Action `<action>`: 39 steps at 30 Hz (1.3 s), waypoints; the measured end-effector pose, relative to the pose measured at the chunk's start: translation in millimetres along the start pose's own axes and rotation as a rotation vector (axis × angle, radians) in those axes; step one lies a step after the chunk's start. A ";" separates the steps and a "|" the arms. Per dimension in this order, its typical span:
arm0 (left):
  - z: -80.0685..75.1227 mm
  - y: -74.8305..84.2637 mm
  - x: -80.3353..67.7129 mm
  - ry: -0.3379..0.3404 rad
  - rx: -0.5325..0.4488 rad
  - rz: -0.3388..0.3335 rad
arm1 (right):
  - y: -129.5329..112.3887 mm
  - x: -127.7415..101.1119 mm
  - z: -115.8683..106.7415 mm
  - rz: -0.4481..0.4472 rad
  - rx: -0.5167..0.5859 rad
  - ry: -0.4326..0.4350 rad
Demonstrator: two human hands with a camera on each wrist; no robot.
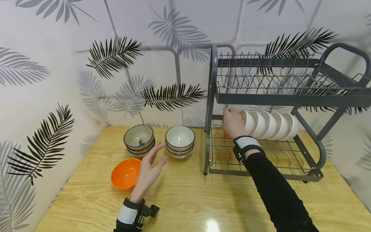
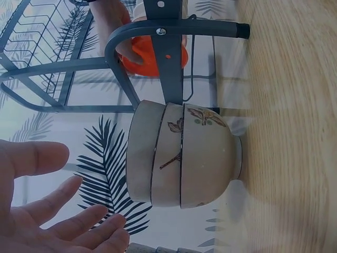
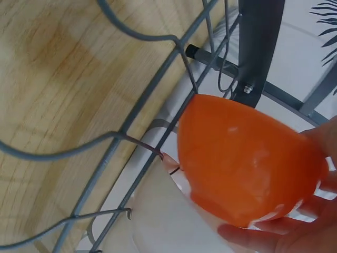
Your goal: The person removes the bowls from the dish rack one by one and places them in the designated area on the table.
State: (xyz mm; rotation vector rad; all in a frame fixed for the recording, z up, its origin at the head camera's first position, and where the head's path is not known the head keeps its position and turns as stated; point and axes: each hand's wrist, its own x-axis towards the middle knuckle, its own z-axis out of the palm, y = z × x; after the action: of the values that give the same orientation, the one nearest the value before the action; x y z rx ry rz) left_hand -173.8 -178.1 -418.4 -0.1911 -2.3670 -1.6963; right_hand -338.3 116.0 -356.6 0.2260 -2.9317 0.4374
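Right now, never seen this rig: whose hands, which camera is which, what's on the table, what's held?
No machine: a person with a camera strapped to each wrist and one on the head. The wide picture is the head view; the other two are close-ups from the wrists. On the wooden table stand a grey two-tier dish rack, two stacks of bowls and a loose orange bowl. White bowls line the rack's lower tier. The right hand holds a second orange bowl at the rack's lower tier. The left hand hovers open, holding nothing.
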 end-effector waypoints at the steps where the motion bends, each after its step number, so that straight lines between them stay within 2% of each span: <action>1: -0.3 0.4 0.1 -0.001 -0.002 0.000 | -0.8 0.1 1.3 0.003 0.006 0.003; 4: -1.2 1.1 -0.1 0.005 -0.006 0.001 | -3.5 -0.1 5.0 -0.018 -0.014 0.035; 11: -2.9 0.9 -0.3 0.005 -0.007 0.018 | -9.2 -0.9 12.0 -0.064 -0.168 0.179; 14: -3.2 0.8 0.2 0.006 -0.012 0.028 | -9.2 -0.4 13.8 -0.074 -0.202 0.211; 20: -4.0 0.8 0.7 0.005 -0.010 0.035 | -3.6 1.7 17.1 -0.071 -0.224 0.204; 25: -4.2 0.5 0.5 0.002 -0.012 0.030 | 0.0 1.6 16.1 -0.087 -0.234 0.245; 34: -3.8 1.7 -1.0 -0.002 0.010 0.022 | 5.6 0.1 4.5 -0.174 -0.206 0.436; 39: -3.2 1.8 -0.8 -0.002 0.003 0.032 | 5.1 -2.3 -5.9 -0.210 -0.192 0.484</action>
State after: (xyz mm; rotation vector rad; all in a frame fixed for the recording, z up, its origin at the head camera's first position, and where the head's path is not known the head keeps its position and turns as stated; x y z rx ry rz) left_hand -172.3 -180.5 -415.9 -0.2285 -2.3546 -1.6794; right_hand -336.1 122.9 -352.9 0.3429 -2.4231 0.1492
